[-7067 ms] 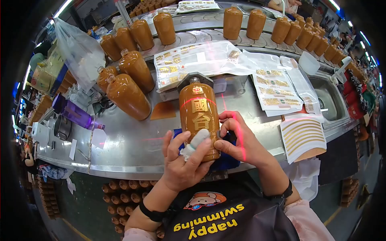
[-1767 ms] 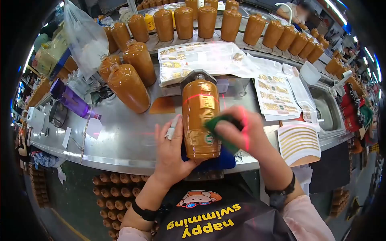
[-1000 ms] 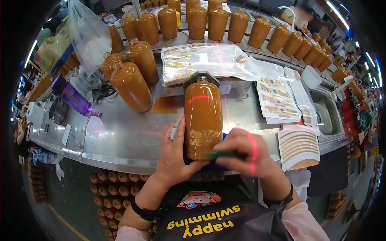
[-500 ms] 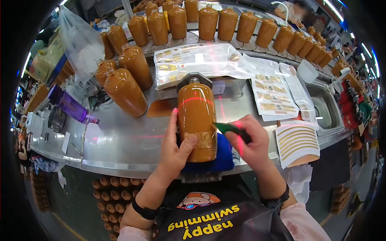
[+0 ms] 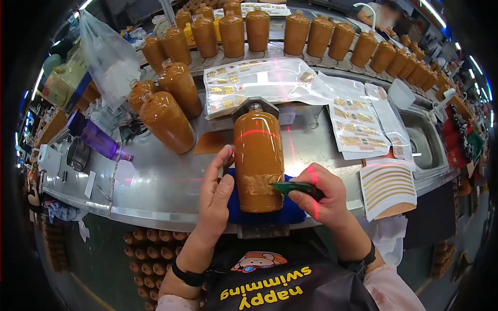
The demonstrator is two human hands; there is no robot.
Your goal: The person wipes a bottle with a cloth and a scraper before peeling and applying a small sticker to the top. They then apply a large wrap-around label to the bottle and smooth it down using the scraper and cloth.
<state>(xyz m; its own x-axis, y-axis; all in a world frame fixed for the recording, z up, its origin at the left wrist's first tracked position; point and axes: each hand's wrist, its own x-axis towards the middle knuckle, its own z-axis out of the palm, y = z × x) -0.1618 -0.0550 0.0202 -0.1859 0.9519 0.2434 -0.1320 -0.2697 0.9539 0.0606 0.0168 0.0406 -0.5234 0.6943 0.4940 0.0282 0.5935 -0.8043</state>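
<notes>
An orange-brown ceramic bottle (image 5: 258,155) lies on its side on a blue cloth pad (image 5: 290,213), its neck set into a grey holder (image 5: 254,105). A gold patterned band runs across its lower body. My left hand (image 5: 216,194) rests flat against the bottle's left side. My right hand (image 5: 319,196) pinches a green scraper (image 5: 290,187) with its tip touching the gold band. A red laser line crosses the bottle's shoulder.
Three loose bottles (image 5: 167,120) stand at the left. A row of bottles (image 5: 311,36) rides the curved conveyor behind. Sheets of gold labels (image 5: 358,124) and gold strips (image 5: 386,181) lie right, next to a sink (image 5: 425,137). A purple bottle (image 5: 98,142) lies left.
The bottle has been turned so its printed characters face away and the plain side with the gold band shows. My right hand brought the green scraper down onto the band.
</notes>
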